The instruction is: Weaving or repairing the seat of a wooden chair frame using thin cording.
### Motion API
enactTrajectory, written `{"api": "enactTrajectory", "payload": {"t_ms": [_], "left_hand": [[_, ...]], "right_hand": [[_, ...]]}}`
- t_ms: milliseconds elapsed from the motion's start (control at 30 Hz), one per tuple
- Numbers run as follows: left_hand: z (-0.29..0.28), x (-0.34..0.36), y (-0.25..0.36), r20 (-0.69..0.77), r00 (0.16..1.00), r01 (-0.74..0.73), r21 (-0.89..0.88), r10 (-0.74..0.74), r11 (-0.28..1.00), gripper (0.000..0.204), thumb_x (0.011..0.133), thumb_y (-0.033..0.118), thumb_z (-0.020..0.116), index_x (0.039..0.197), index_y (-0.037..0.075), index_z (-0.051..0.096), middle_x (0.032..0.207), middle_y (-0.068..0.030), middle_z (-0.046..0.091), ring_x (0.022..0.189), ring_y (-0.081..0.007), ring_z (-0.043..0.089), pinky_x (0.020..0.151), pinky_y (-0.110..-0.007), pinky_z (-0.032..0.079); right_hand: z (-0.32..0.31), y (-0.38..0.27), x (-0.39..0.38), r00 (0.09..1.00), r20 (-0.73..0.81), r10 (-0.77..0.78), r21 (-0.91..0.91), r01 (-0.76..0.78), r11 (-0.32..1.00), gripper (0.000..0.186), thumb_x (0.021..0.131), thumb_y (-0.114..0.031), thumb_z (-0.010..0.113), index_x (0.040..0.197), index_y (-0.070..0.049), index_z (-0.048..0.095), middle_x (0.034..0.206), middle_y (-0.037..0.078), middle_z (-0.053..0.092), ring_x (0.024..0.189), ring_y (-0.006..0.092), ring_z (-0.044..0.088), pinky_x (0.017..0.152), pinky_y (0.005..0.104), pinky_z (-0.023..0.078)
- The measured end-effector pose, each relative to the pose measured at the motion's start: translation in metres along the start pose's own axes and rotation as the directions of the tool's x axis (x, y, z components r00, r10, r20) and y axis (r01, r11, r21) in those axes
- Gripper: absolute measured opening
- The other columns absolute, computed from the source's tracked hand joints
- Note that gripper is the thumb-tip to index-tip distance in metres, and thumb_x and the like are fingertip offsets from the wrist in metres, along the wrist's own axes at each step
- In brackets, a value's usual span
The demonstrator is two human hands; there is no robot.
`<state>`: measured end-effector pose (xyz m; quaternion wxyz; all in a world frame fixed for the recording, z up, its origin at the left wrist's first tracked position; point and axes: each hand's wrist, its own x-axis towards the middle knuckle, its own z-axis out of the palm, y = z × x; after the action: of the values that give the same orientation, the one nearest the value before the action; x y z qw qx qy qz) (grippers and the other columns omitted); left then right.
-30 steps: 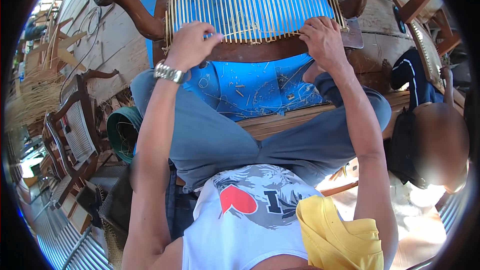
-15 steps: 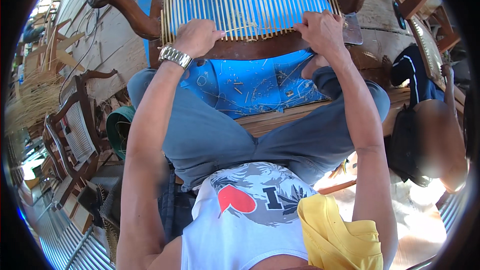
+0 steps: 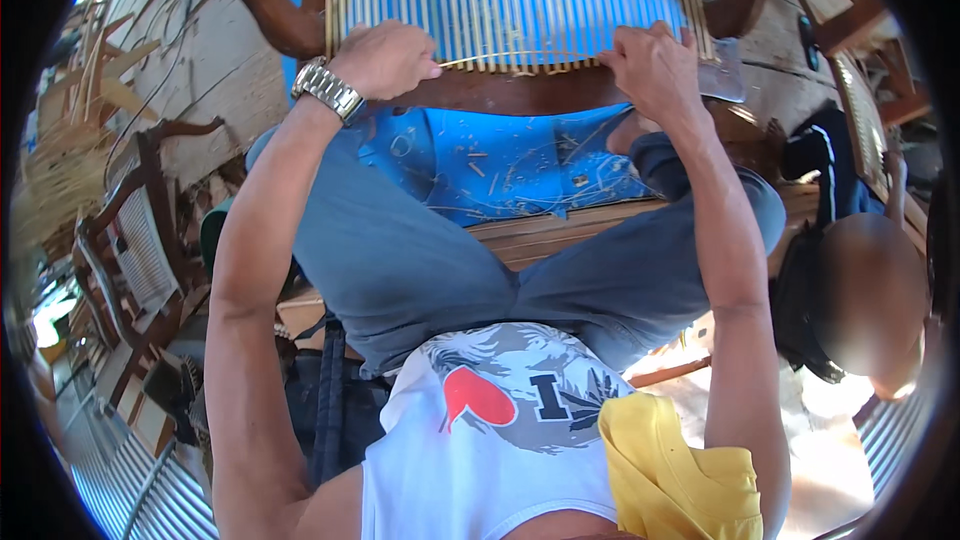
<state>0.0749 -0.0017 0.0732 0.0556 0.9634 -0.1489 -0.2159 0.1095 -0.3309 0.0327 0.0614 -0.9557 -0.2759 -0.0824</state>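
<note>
A thin pale cane strand (image 3: 520, 54) runs crosswise between my two hands, bowed slightly, over the near ends of the lengthwise cane strips (image 3: 500, 0) on a chair seat. My left hand (image 3: 385, 60), with a metal watch (image 3: 328, 90) at its wrist, is closed at the seat's near left corner and pinches one end. At the near right corner my right hand (image 3: 652, 70) pinches the other end between thumb and fingers. Below the strips runs the dark brown wooden seat rail (image 3: 520, 97). Both palms are hidden.
Curved wooden chair arms (image 3: 255, 5) rise on either side of the seat. A blue sheet (image 3: 480, 165) strewn with cane scraps lies before my crossed legs. Another cane chair (image 3: 145, 230) stands at left. A person (image 3: 860, 290) sits close on the right.
My left hand has moved a little left and the right hand slightly right, so the strand spans wider. The view has shifted slightly. Both hands keep their pinch.
</note>
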Motion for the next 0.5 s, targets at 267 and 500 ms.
{"api": "enactTrajectory", "payload": {"t_ms": [267,500], "left_hand": [[-0.015,-0.016,-0.021,-0.009,1.0,0.009,-0.167,-0.01,0.986,0.032,0.088,0.035,0.065,0.081,0.004,0.069,0.073,-0.016,0.064,0.072,-0.0328,0.062,0.067,-0.043,0.047],[-0.002,0.002,-0.07,-0.414,0.888,-0.063,-0.537,-0.198,0.841,0.041,0.092,0.044,0.062,0.096,0.004,0.071,0.071,-0.006,0.066,0.063,-0.0157,0.061,0.06,-0.033,0.047]], "right_hand": [[-0.023,0.023,0.006,0.97,0.241,-0.031,0.297,-0.043,0.954,0.017,0.087,-0.02,0.066,0.087,-0.002,0.065,0.08,0.014,0.065,0.085,0.031,0.061,0.08,0.0436,0.046],[-0.042,0.063,0.02,0.981,0.138,0.139,0.425,-0.186,0.886,0.023,0.091,-0.019,0.065,0.104,0.0,0.067,0.089,0.013,0.068,0.082,0.02,0.065,0.075,0.0318,0.05]]}}
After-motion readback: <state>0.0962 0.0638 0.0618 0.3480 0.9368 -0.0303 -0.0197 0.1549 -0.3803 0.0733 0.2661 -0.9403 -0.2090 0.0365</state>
